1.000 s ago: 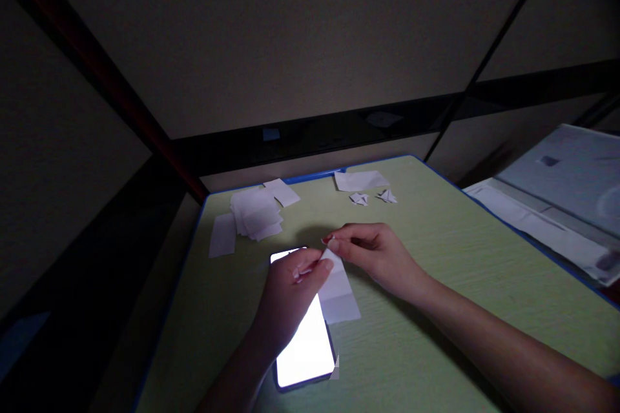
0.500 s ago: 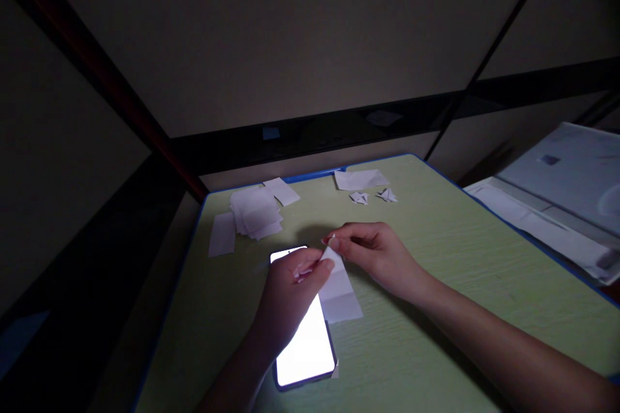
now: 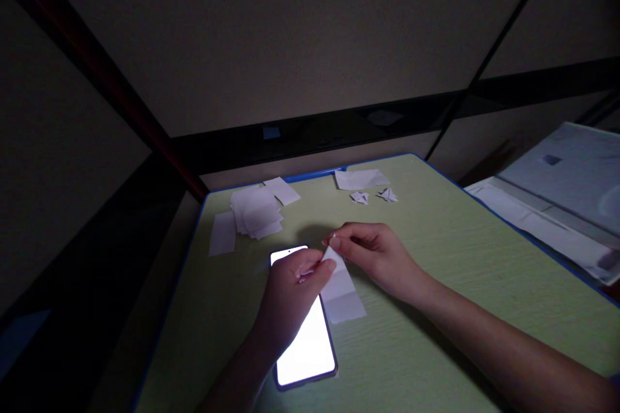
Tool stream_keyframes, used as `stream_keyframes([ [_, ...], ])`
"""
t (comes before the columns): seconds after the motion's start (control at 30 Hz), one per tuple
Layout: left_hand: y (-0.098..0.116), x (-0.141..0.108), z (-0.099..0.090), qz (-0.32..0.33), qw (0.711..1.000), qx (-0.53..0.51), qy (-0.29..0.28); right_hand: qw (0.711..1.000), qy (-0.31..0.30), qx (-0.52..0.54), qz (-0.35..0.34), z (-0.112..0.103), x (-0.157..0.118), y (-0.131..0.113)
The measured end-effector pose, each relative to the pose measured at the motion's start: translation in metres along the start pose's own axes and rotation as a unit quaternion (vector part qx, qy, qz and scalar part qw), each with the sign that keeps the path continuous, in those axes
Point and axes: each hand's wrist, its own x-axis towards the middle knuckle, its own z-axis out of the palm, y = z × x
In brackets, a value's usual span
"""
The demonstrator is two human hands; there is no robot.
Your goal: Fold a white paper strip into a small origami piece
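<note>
A white strip of paper [image 3: 343, 297], folded to a point at its top end, is held between both hands above the table. My left hand [image 3: 293, 287] pinches its left edge between thumb and fingers. At the pointed tip, the thumb and forefinger of my right hand [image 3: 380, 251] close on the paper. Beneath my left hand lies a phone [image 3: 306, 348] with a bright white screen, partly covered by that hand and wrist. The fingertips behind the paper are hidden.
On the green table [image 3: 436, 335], a pile of paper slips [image 3: 256, 210] lies at the back left. Two small folded paper pieces [image 3: 360, 197] sit near a flat paper sheet [image 3: 362, 179] at the back. A pale box-like object [image 3: 562, 187] stands beyond the right edge.
The lower end of the paper strip has swung slightly to the right. Both hands keep almost the same place and grip.
</note>
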Motion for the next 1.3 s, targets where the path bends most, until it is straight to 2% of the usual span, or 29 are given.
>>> stream_keyframes([
  [0.53,-0.0032,-0.0005,-0.0011,0.041,0.998,0.042,-0.022,0.999,0.012,0.04,0.002,0.0008,0.0,0.0009],
  [1.0,-0.0025,0.0004,-0.0006,0.048,0.997,0.053,-0.027,0.998,0.005,0.062,0.004,-0.0001,0.0004,0.0018],
  [1.17,-0.0007,-0.0018,0.0015,0.038,0.998,0.034,-0.043,0.998,0.001,0.061,0.001,-0.0025,-0.0002,0.0028],
  [1.3,0.0001,-0.0033,0.0038,0.033,0.996,0.051,-0.062,0.998,0.022,0.057,0.014,-0.0038,0.0004,0.0052],
])
